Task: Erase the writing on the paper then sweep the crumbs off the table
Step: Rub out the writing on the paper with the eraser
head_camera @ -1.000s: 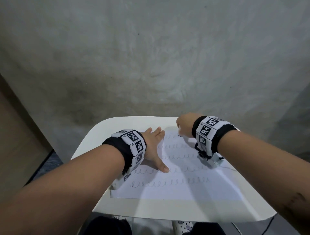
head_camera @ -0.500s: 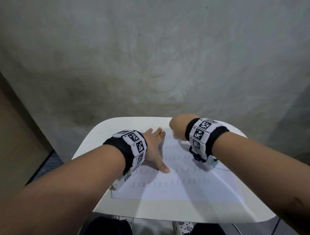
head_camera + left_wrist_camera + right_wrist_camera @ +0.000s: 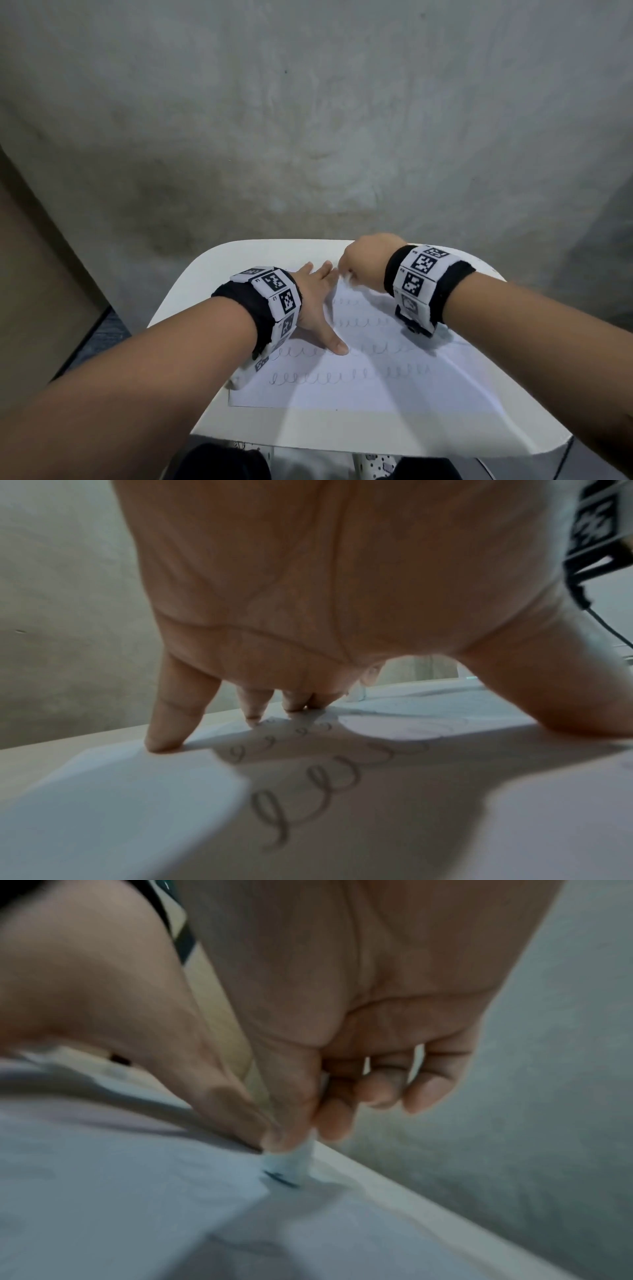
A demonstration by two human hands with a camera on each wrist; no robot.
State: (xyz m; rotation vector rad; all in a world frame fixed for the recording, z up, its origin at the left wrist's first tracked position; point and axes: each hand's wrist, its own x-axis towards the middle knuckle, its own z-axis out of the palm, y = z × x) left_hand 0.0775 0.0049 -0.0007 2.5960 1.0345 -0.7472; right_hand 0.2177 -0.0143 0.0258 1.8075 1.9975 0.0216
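Note:
A white sheet of paper (image 3: 376,387) with rows of pencilled loops (image 3: 329,378) lies on the small white table (image 3: 342,431). My left hand (image 3: 318,301) lies flat on the paper's left part, fingers spread and pressing it down; its fingertips (image 3: 164,739) touch the sheet (image 3: 103,804) beside the loops (image 3: 308,777). My right hand (image 3: 363,263) is at the paper's far edge, its fingers pinching a small white eraser (image 3: 291,1161) whose dark-smudged tip touches the paper (image 3: 103,1191). The eraser (image 3: 346,275) is a blur at the top row.
The table's far edge (image 3: 394,1191) runs close behind the eraser, with a grey concrete wall (image 3: 308,120) beyond. A brown panel (image 3: 30,291) stands at the left. Dark clothing (image 3: 219,462) shows below the table's near edge.
My right hand has slid to the left along the paper's top row with the eraser, ending close to the left hand's fingertips. The left hand has stayed pressed on the paper.

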